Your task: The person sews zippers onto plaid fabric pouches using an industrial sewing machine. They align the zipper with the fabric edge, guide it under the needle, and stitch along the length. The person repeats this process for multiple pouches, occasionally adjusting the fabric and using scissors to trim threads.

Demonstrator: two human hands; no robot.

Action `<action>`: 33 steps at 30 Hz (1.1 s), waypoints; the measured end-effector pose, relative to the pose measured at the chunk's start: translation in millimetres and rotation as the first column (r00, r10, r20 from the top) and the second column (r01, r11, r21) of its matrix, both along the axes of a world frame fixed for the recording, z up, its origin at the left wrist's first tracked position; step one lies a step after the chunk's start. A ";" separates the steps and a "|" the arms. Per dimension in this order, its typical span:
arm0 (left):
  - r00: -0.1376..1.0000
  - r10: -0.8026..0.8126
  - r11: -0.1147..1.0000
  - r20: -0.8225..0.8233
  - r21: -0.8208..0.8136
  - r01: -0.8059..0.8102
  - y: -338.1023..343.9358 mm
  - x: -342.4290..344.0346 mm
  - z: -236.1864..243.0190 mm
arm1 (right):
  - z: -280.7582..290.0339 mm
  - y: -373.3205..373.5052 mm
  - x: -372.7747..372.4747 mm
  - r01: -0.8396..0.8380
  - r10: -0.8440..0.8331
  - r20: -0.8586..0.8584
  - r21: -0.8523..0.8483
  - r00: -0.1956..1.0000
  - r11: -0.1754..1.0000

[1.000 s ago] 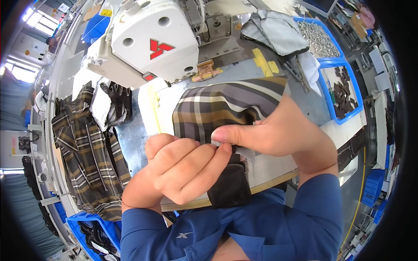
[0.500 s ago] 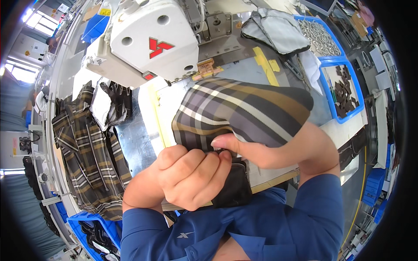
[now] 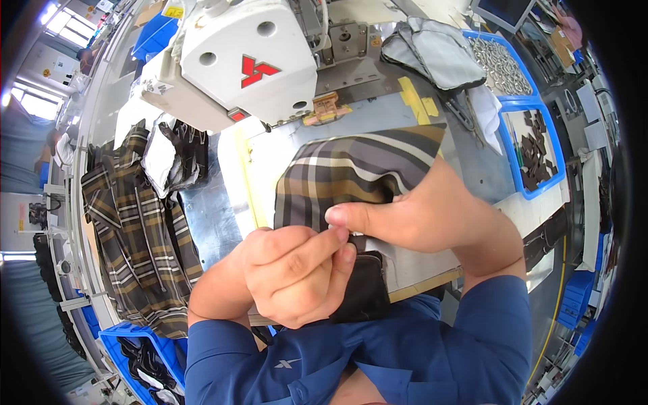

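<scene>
A piece of plaid fabric [image 3: 337, 165] in brown, grey, black and white arches up in front of me, over the sewing table. My right hand [image 3: 422, 212] is closed on its near side, with the thumb on top and the other fingers out of sight under the cloth. Close against that thumb tip, my left hand [image 3: 297, 273] is curled in a pinch at the fabric's near edge. What lies between its fingertips is hidden. Below the two hands, a black fabric piece [image 3: 364, 287] hangs at the table's front edge; whether it joins the plaid cloth I cannot tell.
A white sewing machine head [image 3: 250, 67] stands just beyond the cloth. More plaid pieces [image 3: 135, 229] lie at left, above a blue bin [image 3: 108, 337]. At right are grey-white pouches [image 3: 432, 54], scissors [image 3: 462, 115], a tray of metal rings [image 3: 499, 64] and a tray of brown pieces [image 3: 560, 152].
The right hand has turned and drawn the plaid fabric inward, so its right end no longer spreads out as far. The left fingertips have come up against the right thumb.
</scene>
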State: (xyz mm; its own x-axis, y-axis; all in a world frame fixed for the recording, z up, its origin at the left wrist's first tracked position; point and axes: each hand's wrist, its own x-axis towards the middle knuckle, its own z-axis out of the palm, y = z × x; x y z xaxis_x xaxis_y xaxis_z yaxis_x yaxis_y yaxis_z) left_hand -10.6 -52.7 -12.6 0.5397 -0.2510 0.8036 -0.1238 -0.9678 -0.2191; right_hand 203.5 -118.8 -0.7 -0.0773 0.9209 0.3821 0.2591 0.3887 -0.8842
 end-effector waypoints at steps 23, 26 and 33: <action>0.999 -0.020 0.972 -0.044 -0.235 0.009 -0.7 -10.8 22.4 | 28.1 -3.8 -5.4 0.038 -0.416 0.439 0.650 0.797 0.759; 0.999 -0.047 0.978 0.010 -0.205 0.048 -1.3 -5.6 16.6 | 21.4 -6.4 -1.3 -0.099 -0.344 0.509 0.658 0.789 0.746; 0.993 -0.114 0.977 -0.002 -0.182 0.112 0.4 -7.6 13.9 | 16.1 -1.8 5.5 -0.183 -0.270 0.520 0.662 0.810 0.727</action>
State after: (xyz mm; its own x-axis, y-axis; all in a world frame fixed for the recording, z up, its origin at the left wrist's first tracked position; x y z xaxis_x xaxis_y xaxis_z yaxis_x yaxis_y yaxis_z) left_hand -18.2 -52.4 1.3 0.5267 -0.1619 0.8345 -0.2360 -0.9710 -0.0394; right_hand 209.0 -120.6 15.4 -0.4437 0.4489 0.7757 0.6313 0.7709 -0.0850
